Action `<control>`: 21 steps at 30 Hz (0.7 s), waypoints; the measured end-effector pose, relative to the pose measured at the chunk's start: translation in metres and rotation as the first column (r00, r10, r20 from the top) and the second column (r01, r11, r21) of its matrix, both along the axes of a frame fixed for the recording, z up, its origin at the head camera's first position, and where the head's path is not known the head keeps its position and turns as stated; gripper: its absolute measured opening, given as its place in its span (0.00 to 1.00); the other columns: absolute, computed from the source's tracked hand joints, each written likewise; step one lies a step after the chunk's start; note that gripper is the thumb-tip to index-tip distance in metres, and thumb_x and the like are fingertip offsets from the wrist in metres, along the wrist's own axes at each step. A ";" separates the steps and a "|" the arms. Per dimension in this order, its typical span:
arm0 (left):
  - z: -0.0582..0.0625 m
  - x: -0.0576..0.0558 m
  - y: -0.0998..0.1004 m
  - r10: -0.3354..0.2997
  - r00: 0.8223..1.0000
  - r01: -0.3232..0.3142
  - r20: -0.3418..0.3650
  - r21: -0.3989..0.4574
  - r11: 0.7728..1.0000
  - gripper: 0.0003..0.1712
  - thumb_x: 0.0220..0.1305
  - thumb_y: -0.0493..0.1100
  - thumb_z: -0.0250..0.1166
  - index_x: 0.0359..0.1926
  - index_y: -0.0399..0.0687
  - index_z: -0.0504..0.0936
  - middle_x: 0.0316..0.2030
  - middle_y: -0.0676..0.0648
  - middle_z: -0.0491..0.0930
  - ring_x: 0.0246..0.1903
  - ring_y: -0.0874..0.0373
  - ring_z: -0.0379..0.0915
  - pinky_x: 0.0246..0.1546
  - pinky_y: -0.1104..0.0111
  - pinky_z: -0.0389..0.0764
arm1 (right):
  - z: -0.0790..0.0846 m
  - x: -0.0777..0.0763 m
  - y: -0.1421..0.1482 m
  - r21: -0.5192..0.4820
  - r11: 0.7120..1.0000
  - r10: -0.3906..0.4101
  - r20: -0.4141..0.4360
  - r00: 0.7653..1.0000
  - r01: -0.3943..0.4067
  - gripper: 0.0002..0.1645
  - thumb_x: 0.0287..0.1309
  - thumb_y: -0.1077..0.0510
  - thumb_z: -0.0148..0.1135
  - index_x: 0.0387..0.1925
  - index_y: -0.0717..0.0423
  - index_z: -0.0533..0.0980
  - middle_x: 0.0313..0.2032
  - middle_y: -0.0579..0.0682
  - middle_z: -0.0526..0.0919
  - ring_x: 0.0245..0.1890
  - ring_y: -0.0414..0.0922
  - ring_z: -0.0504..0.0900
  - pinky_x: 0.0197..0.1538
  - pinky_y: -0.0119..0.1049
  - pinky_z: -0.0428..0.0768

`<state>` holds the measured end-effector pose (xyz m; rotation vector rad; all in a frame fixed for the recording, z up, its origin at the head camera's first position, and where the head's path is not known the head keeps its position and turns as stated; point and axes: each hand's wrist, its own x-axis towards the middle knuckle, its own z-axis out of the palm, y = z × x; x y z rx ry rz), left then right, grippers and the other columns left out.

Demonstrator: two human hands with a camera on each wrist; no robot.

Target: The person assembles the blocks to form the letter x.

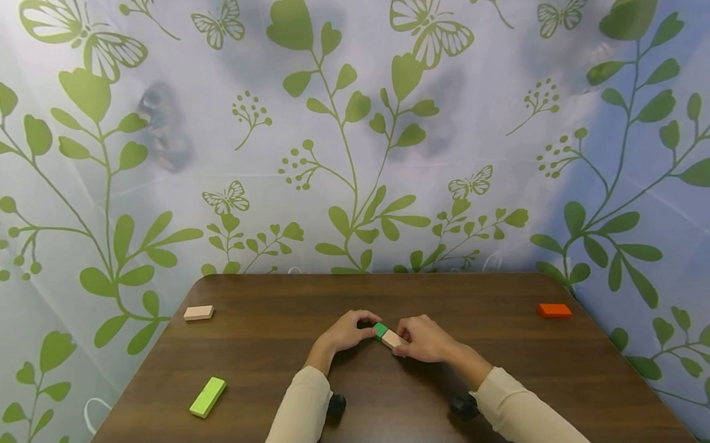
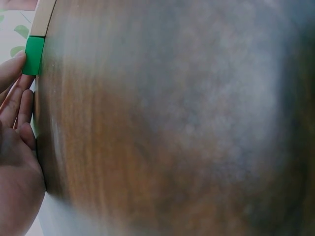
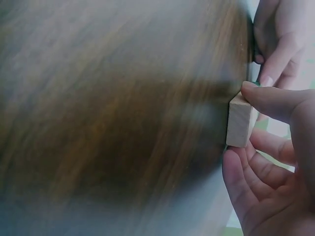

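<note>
Near the middle of the table, a green block (image 1: 381, 329) and a pale wooden block (image 1: 392, 340) lie end to end in one slanting line. My left hand (image 1: 348, 330) pinches the green block, thumb on its near side. In the left wrist view, the green block (image 2: 33, 55) meets the end of the pale block (image 2: 43, 17). My right hand (image 1: 427, 339) holds the pale block between thumb and fingers. The right wrist view shows that block's square end (image 3: 238, 122), with the green one mostly hidden behind it.
Another pale block (image 1: 199, 313) lies at the far left of the brown table (image 1: 266, 357). A lime-green block (image 1: 208, 397) is at the near left, an orange block (image 1: 554, 310) at the far right. A leaf-patterned curtain (image 1: 259, 206) hangs behind the table.
</note>
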<state>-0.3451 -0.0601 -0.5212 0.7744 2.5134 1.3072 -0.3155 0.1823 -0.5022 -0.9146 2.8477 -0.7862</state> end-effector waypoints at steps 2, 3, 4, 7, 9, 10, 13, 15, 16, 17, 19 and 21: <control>0.001 0.001 0.000 0.001 1.000 -0.001 0.012 0.005 1.000 0.17 0.75 0.40 0.64 0.60 0.41 0.83 0.56 0.46 0.81 0.61 0.46 0.72 0.63 0.49 0.70 | 0.000 0.000 -0.001 0.005 1.000 -0.013 0.010 1.000 0.013 0.15 0.58 0.51 0.78 0.37 0.55 0.82 0.31 0.41 0.83 0.28 0.36 0.78 0.32 0.36 0.80; 0.002 0.001 0.001 0.001 1.000 -0.001 0.012 0.002 1.000 0.17 0.74 0.39 0.64 0.60 0.40 0.83 0.56 0.46 0.81 0.61 0.46 0.72 0.63 0.48 0.70 | 0.000 0.000 -0.002 0.005 1.000 -0.015 0.015 1.000 0.015 0.15 0.57 0.51 0.78 0.37 0.56 0.82 0.31 0.41 0.83 0.27 0.36 0.78 0.31 0.36 0.79; 0.002 0.001 0.001 0.001 1.000 -0.001 0.012 0.000 1.000 0.17 0.74 0.39 0.65 0.60 0.40 0.83 0.56 0.46 0.81 0.61 0.45 0.72 0.63 0.48 0.70 | 0.000 0.001 -0.002 0.003 1.000 -0.017 0.020 1.000 0.017 0.15 0.57 0.52 0.78 0.38 0.56 0.82 0.31 0.42 0.83 0.27 0.36 0.78 0.31 0.36 0.79; 0.002 0.001 0.001 -0.002 1.000 0.002 -0.001 -0.006 1.000 0.17 0.74 0.39 0.65 0.60 0.40 0.83 0.56 0.45 0.81 0.61 0.45 0.72 0.63 0.48 0.70 | 0.000 0.001 -0.003 0.014 1.000 -0.024 0.029 0.999 0.024 0.15 0.57 0.52 0.79 0.38 0.56 0.82 0.31 0.42 0.83 0.27 0.36 0.78 0.32 0.36 0.79; 0.001 0.000 0.001 -0.005 1.000 0.004 -0.009 -0.013 1.000 0.17 0.74 0.40 0.65 0.61 0.41 0.83 0.56 0.46 0.81 0.61 0.46 0.72 0.64 0.50 0.70 | 0.001 0.001 -0.003 0.021 0.999 -0.025 0.029 0.999 0.024 0.16 0.57 0.52 0.78 0.39 0.56 0.82 0.32 0.42 0.83 0.28 0.37 0.78 0.33 0.36 0.79; 0.001 0.000 0.001 -0.006 1.000 0.006 -0.013 -0.014 1.000 0.17 0.74 0.40 0.64 0.61 0.40 0.83 0.56 0.46 0.81 0.61 0.46 0.72 0.63 0.49 0.70 | 0.001 0.001 -0.003 0.023 0.999 -0.026 0.027 0.999 0.025 0.16 0.57 0.52 0.79 0.39 0.56 0.82 0.32 0.42 0.83 0.28 0.37 0.78 0.33 0.37 0.79; 0.000 -0.001 0.001 -0.004 1.000 0.004 -0.012 -0.011 1.000 0.17 0.75 0.39 0.64 0.61 0.40 0.82 0.56 0.46 0.81 0.61 0.46 0.72 0.63 0.49 0.70 | 0.001 0.002 -0.002 0.028 0.999 -0.020 0.019 1.000 0.019 0.16 0.58 0.51 0.78 0.39 0.56 0.82 0.33 0.43 0.84 0.29 0.37 0.78 0.33 0.37 0.79; 0.000 0.000 0.001 -0.002 1.000 0.002 -0.014 -0.010 1.000 0.17 0.75 0.39 0.64 0.60 0.40 0.83 0.56 0.46 0.81 0.61 0.45 0.72 0.63 0.48 0.70 | 0.000 0.001 -0.002 0.029 0.999 -0.014 0.015 1.000 0.014 0.17 0.58 0.51 0.78 0.40 0.56 0.82 0.34 0.43 0.84 0.30 0.37 0.78 0.34 0.37 0.80; 0.001 0.000 0.001 0.000 1.000 -0.001 -0.013 -0.008 1.000 0.16 0.75 0.39 0.64 0.60 0.40 0.83 0.56 0.45 0.81 0.61 0.45 0.72 0.63 0.47 0.70 | 0.000 0.001 -0.002 0.032 0.999 -0.012 0.011 1.000 0.011 0.17 0.58 0.50 0.78 0.40 0.56 0.82 0.34 0.43 0.84 0.30 0.37 0.78 0.34 0.36 0.79; 0.001 0.000 0.001 0.003 1.000 -0.003 -0.011 -0.013 1.000 0.17 0.75 0.39 0.64 0.60 0.40 0.83 0.56 0.46 0.81 0.61 0.45 0.72 0.63 0.48 0.70 | 0.000 0.001 -0.001 0.035 0.999 -0.008 0.008 1.000 0.008 0.17 0.58 0.50 0.78 0.40 0.56 0.82 0.34 0.43 0.84 0.30 0.36 0.78 0.34 0.36 0.79; 0.002 0.001 0.001 0.004 1.000 -0.004 -0.004 -0.012 1.000 0.17 0.75 0.39 0.64 0.60 0.40 0.83 0.56 0.45 0.81 0.61 0.45 0.72 0.63 0.48 0.70 | 0.000 0.000 -0.001 0.033 0.999 0.004 0.008 1.000 -0.004 0.17 0.60 0.49 0.76 0.41 0.57 0.82 0.32 0.42 0.83 0.28 0.36 0.78 0.32 0.35 0.79; 0.003 0.002 0.001 0.004 1.000 -0.004 0.000 -0.010 1.000 0.17 0.75 0.39 0.64 0.60 0.40 0.82 0.56 0.45 0.81 0.61 0.45 0.72 0.62 0.48 0.71 | 0.002 -0.002 0.000 0.014 1.000 0.021 0.013 1.000 -0.022 0.18 0.64 0.50 0.74 0.44 0.60 0.82 0.30 0.42 0.82 0.25 0.36 0.77 0.30 0.35 0.79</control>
